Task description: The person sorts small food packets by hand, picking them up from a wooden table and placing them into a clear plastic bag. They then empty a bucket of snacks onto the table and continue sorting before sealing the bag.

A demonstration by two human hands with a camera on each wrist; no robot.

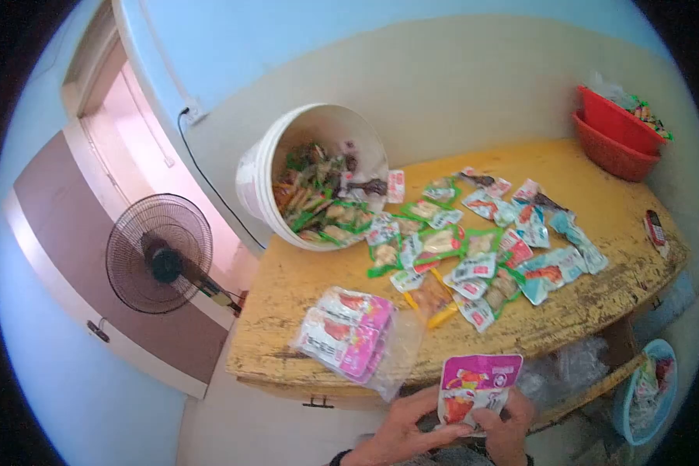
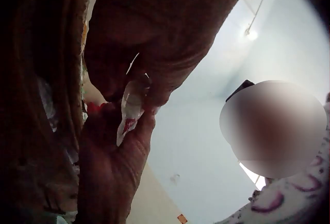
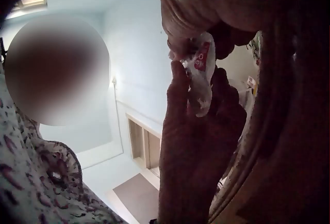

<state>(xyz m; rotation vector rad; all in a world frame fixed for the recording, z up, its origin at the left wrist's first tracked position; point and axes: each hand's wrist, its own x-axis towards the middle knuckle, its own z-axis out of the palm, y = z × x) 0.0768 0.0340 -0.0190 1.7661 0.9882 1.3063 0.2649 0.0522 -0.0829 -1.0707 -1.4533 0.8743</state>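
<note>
A magenta and white packet [image 1: 480, 386] stands upright between both hands at the table's front edge. My left hand [image 1: 408, 429] grips its left side, thumb across the lower front. The right hand [image 1: 509, 427] pinches its lower right part. In the left wrist view the packet [image 2: 133, 105] shows edge-on between the left hand [image 2: 149, 33] and the right hand [image 2: 113, 162]. The right wrist view shows the packet [image 3: 201, 74] between the right hand [image 3: 211, 7] and the left hand [image 3: 193, 131]. Similar pink packets [image 1: 346, 330] lie on the table, left of the hands, by a clear plastic bag [image 1: 400, 349].
On the yellow table [image 1: 272, 311], a tipped white bucket [image 1: 256, 182] holds many packets, and several sealed food packets [image 1: 440, 242] lie spread nearby. Red baskets [image 1: 617, 147] and a phone [image 1: 656, 231] are at right. Below are an open drawer [image 1: 598, 388] and a blue basin [image 1: 621, 408]; a fan [image 1: 159, 252] stands left.
</note>
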